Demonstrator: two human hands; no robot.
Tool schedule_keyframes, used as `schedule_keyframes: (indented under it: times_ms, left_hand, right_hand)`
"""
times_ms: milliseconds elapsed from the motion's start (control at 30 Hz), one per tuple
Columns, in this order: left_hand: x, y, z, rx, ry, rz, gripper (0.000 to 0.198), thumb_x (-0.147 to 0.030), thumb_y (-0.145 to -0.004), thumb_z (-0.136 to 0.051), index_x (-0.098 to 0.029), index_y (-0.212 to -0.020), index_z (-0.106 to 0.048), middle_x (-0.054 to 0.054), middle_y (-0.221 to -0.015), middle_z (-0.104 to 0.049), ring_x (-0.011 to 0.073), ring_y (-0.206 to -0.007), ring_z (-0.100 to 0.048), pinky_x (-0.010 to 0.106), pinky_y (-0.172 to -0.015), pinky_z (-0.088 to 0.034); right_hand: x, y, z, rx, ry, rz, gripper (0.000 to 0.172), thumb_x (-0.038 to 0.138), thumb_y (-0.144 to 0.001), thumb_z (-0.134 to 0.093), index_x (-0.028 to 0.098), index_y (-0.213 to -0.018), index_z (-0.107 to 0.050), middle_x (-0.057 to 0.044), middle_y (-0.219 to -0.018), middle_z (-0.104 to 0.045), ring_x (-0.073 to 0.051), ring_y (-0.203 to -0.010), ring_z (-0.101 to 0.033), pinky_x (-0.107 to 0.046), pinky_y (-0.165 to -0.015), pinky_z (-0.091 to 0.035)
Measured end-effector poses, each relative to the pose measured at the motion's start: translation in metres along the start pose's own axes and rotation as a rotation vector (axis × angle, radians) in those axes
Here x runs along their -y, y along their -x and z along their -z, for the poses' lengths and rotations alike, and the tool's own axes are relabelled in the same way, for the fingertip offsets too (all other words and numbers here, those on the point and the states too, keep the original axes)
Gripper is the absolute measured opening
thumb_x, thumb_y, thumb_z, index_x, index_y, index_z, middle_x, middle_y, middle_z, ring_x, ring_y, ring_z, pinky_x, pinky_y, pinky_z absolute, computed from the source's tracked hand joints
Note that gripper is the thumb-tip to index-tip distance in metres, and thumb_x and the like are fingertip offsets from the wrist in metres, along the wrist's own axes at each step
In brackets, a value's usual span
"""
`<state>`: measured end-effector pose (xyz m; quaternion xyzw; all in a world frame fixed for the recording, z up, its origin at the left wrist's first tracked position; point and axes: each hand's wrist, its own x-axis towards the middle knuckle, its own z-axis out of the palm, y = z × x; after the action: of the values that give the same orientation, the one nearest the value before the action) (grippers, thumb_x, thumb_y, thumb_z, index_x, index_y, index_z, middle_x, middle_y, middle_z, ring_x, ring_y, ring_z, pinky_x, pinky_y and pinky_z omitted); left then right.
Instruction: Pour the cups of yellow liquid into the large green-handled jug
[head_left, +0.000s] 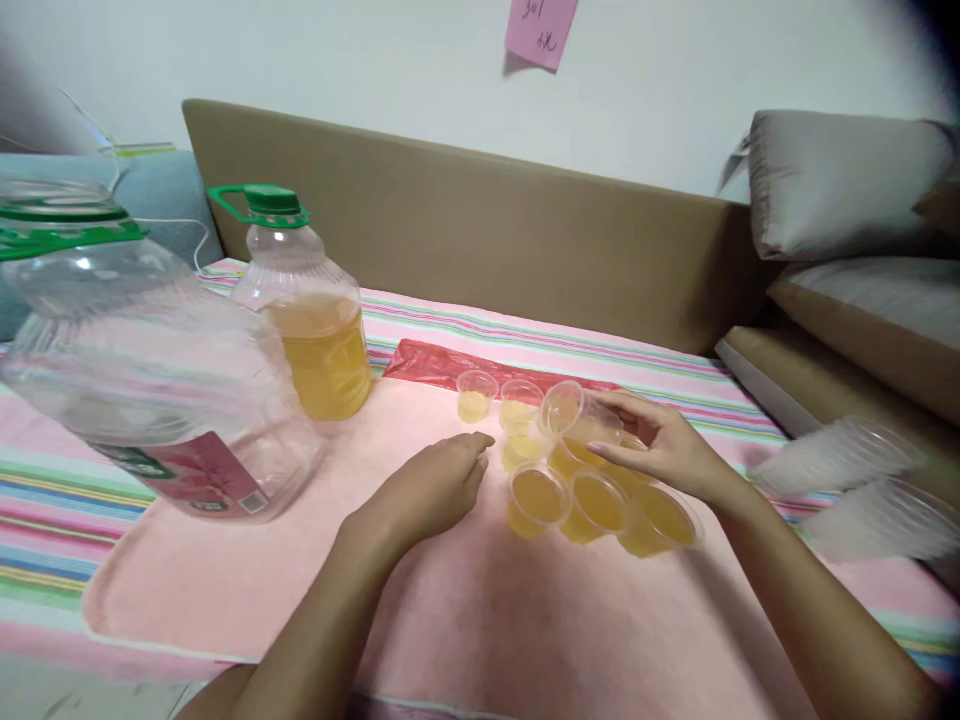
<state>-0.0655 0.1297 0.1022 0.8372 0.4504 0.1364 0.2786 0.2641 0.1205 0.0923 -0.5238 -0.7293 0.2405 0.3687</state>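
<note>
In my right hand (664,440) is a clear plastic cup (604,420), tilted with its mouth toward the left, above several cups of yellow drink. My thumb and fingers are closed around its base end. My left hand (442,480) is just left of the cups, fingers stretched toward them, with nothing visible in it. The front row includes a filled cup (538,497), another filled cup (598,505) and a third filled cup (660,518). Behind, a small cup (476,397) and its neighbour (520,405) hold less drink; others are partly hidden by my right hand.
A large clear bottle (172,390) with a green collar stands at left, seemingly empty. Behind it is a green-capped bottle (322,340) partly full of yellow drink. A red plastic bag (427,362) lies behind the cups on the pink mat (225,580). Stacked cups (840,460) lie at right beside cushions (847,190).
</note>
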Motion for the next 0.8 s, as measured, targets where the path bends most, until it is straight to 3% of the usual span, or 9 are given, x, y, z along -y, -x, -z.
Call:
schedule_keyframes:
  times_ms: [100,233,467,667,800]
  left_hand:
    - [-0.001,0.001,0.002,0.094,-0.083,0.039,0.053,-0.019,-0.107,-0.037,-0.012,-0.150,-0.069,0.016,-0.160,-0.068,0.0334,-0.147,-0.068,0.049,-0.123,-0.055]
    - [-0.001,0.001,0.003,0.133,-0.129,0.056,0.055,-0.020,-0.108,-0.036,-0.013,-0.153,-0.067,0.015,-0.163,-0.066,0.0335,-0.150,-0.065,0.049,-0.124,-0.053]
    - [0.003,0.000,0.000,0.072,-0.129,0.042,0.052,-0.019,-0.107,-0.041,-0.014,-0.149,-0.070,0.016,-0.158,-0.069,0.0349,-0.145,-0.070,0.052,-0.119,-0.058]
    - [0.006,0.001,0.000,0.042,-0.124,0.060,0.052,-0.021,-0.108,-0.041,-0.012,-0.151,-0.069,0.017,-0.158,-0.068,0.0348,-0.146,-0.069,0.052,-0.120,-0.057]
    - [0.006,0.000,0.001,0.031,-0.125,0.070,0.051,-0.021,-0.108,-0.042,-0.014,-0.150,-0.069,0.016,-0.157,-0.070,0.0347,-0.145,-0.070,0.051,-0.118,-0.059]
  right_hand:
    - [0.002,-0.001,0.000,0.027,0.035,-0.006,0.066,0.058,-0.087,-0.089,0.029,-0.145,-0.074,-0.011,-0.146,-0.076,-0.037,-0.135,-0.072,-0.059,-0.119,-0.058]
    - [0.005,-0.001,0.001,0.052,0.088,0.004,0.067,0.057,-0.088,-0.089,0.030,-0.146,-0.074,-0.010,-0.149,-0.074,-0.035,-0.137,-0.071,-0.061,-0.123,-0.055]
    - [0.008,0.000,0.002,0.061,0.165,0.029,0.065,0.058,-0.089,-0.087,0.031,-0.146,-0.074,-0.009,-0.148,-0.074,-0.036,-0.138,-0.069,-0.064,-0.123,-0.054]
    - [0.009,-0.001,0.002,0.054,0.135,0.023,0.062,0.058,-0.089,-0.087,0.031,-0.142,-0.071,-0.009,-0.148,-0.074,-0.034,-0.135,-0.071,-0.059,-0.119,-0.057]
    - [0.011,-0.001,0.001,0.031,0.114,0.047,0.053,0.056,-0.088,-0.089,0.031,-0.132,-0.070,-0.008,-0.136,-0.076,-0.031,-0.126,-0.074,-0.053,-0.111,-0.062]
